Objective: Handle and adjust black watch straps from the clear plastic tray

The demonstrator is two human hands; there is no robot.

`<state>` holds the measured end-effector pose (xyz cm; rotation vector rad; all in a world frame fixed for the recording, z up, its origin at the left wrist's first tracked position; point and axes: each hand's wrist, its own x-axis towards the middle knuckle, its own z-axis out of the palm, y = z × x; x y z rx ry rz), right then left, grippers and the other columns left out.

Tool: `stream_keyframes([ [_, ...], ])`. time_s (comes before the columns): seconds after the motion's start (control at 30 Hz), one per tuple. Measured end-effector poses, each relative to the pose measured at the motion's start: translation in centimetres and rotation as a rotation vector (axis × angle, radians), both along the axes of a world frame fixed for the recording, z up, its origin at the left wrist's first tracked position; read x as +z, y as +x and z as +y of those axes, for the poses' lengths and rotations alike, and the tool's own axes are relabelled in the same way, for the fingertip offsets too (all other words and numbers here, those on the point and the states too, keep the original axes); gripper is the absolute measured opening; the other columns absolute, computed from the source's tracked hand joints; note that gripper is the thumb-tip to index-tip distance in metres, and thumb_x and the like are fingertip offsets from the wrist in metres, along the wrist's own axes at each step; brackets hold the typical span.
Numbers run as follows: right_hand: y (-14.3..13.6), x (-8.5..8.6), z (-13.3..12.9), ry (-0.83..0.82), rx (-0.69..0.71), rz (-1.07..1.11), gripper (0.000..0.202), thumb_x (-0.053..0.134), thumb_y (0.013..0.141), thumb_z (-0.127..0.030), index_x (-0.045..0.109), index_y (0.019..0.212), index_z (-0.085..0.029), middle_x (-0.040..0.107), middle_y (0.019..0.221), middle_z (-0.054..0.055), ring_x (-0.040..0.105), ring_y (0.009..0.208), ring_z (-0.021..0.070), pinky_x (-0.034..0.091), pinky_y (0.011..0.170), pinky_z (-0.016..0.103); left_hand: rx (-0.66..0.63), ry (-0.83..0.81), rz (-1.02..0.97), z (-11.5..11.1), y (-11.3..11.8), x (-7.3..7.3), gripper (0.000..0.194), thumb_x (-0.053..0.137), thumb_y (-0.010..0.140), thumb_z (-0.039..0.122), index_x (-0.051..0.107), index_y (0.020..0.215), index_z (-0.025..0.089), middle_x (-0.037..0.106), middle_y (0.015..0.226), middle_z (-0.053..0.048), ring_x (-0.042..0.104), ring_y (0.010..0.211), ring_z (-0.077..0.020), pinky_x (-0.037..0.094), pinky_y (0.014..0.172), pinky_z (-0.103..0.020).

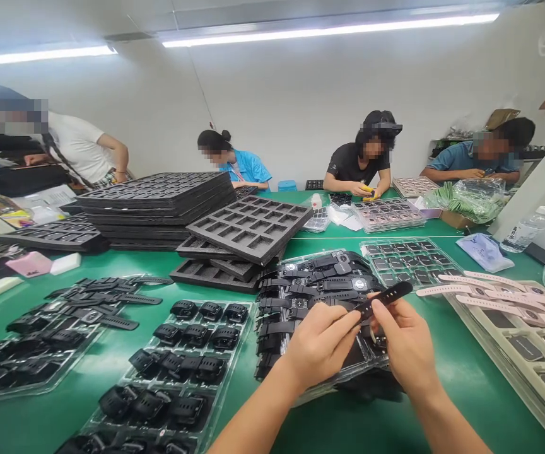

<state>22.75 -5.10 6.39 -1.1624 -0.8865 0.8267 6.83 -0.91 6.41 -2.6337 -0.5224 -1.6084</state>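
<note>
Both hands hold one black watch strap (390, 297) above a clear tray piled with black watches (296, 304). My left hand (322, 340) pinches the strap's left part, fingers closed. My right hand (407, 347) grips it farther along, thumb on top, with the perforated end sticking out to the upper right. Part of a watch shows beneath the right fingers; whether it belongs to this strap is hard to see. Left of the pile lies a clear tray of closed black watches (197, 336), and beyond it another tray with black watches (64, 337).
Stacked black foam trays (159, 205) stand at the back left, with loose foam trays (248, 228) beside them. Pink-strapped watches (513, 296) lie on trays at the right. A bottle (528, 228) stands behind them. Several people work across the green table (329, 243).
</note>
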Motion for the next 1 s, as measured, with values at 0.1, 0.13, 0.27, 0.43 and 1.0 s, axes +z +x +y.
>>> stream_keyframes([
  [0.1,0.2,-0.2,0.0,0.021,0.043,0.033,0.032,0.075,0.085,-0.049,0.075,0.102,-0.022,0.065,0.074,0.0,0.057,0.064,0.0152,0.051,0.06,0.024,-0.066,-0.293,-0.059,-0.4,0.0,0.5,0.027,0.063,0.091,0.01,0.069,0.117,0.018,0.075,0.099,-0.009,0.067,0.085,-0.0182,0.054,0.077,-0.031],
  [0.13,0.3,-0.2,0.0,0.028,0.088,0.036,0.032,0.076,0.085,-0.049,0.074,0.102,-0.022,0.066,0.078,0.001,0.058,0.067,0.0152,0.051,0.062,0.024,-0.105,-0.484,-0.091,-0.5,0.0,0.8,0.025,0.063,0.092,0.013,0.071,0.115,0.02,0.076,0.102,-0.008,0.068,0.09,-0.0186,0.054,0.081,-0.031],
  [0.27,0.7,0.0,0.3,0.0,0.352,0.158,0.03,0.082,0.081,-0.049,0.071,0.09,-0.023,0.062,0.077,-0.001,0.055,0.066,0.0123,0.048,0.06,0.021,-0.372,-1.312,-0.252,-0.4,-0.2,1.5,0.023,0.072,0.086,0.031,0.078,0.104,0.018,0.076,0.092,-0.007,0.066,0.078,-0.0159,0.052,0.072,-0.026],
  [0.43,0.2,0.4,0.4,-0.049,0.417,0.305,0.038,0.085,0.077,-0.052,0.064,0.079,-0.02,0.057,0.064,-0.004,0.049,0.052,0.0085,0.044,0.051,0.019,-0.579,-1.698,-0.396,0.1,-0.2,1.3,0.033,0.082,0.076,0.042,0.079,0.087,0.012,0.063,0.066,-0.003,0.05,0.059,-0.0081,0.038,0.055,-0.018],
  [1.0,-0.3,-0.8,0.2,0.207,0.161,0.153,0.02,0.069,0.095,-0.044,0.065,0.095,-0.025,0.067,0.095,0.001,0.058,0.072,0.0122,0.051,0.066,0.022,-0.109,-0.528,-0.147,-1.0,0.5,1.1,0.013,0.065,0.093,0.018,0.075,0.102,0.02,0.075,0.096,-0.007,0.07,0.089,-0.018,0.059,0.079,-0.029],
])
